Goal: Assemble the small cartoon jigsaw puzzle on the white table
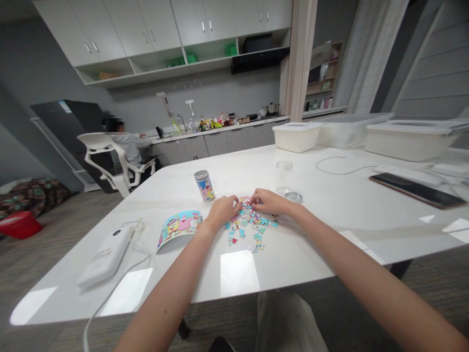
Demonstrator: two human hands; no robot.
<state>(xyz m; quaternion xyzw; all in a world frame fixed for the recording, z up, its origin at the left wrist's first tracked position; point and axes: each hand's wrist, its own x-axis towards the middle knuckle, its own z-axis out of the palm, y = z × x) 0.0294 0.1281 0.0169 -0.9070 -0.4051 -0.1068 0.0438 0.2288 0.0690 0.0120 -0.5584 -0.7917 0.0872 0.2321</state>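
A heap of small jigsaw puzzle pieces (249, 220), mostly light blue with pink, yellow and red, lies spread on the white table. My left hand (224, 210) is at the heap's left edge, its fingers curled together and down at the pieces; what they hold is hidden. From the right, my right hand (269, 201) reaches in with bent fingers pinched at a puzzle piece near the top of the heap. Left of my left forearm lies a curved picture sheet (179, 226) with cartoon figures. Behind my left hand stands a cartoon-printed can (204, 186) with a silver lid.
A clear jar (284, 172) and a silver-rimmed lid (293, 197) are beyond my right hand. A white power bank (110, 254) with cables lies left, a phone (415, 189) right. Lidded bins (296, 137) line the far right edge. A person (128, 146) sits by the counter.
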